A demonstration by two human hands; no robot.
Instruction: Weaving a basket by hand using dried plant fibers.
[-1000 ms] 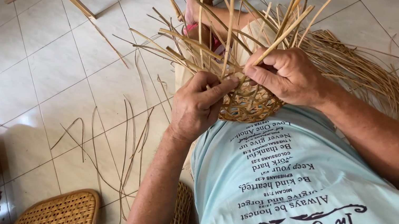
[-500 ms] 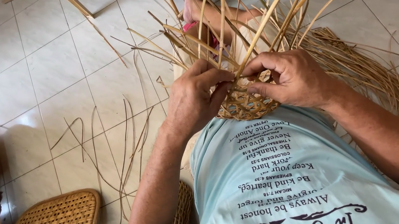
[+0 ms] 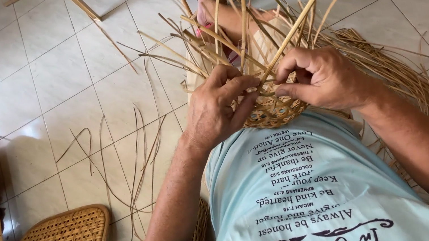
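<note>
Rattan basket point(image 3: 273, 111) | left hand point(image 3: 218, 108) pinching strands | right hand point(image 3: 322, 77) curled (fingers bent)

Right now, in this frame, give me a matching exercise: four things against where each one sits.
Things:
1. left hand
2. right hand
3. loose cane strips
4. woven chair seat

Places:
A. bottom left corner
B. scattered on the tiled floor
C. on the right side of the half-woven basket
D. on the left side of the basket

Pairs: 1-D, 2-C, 3-B, 4-A
</note>
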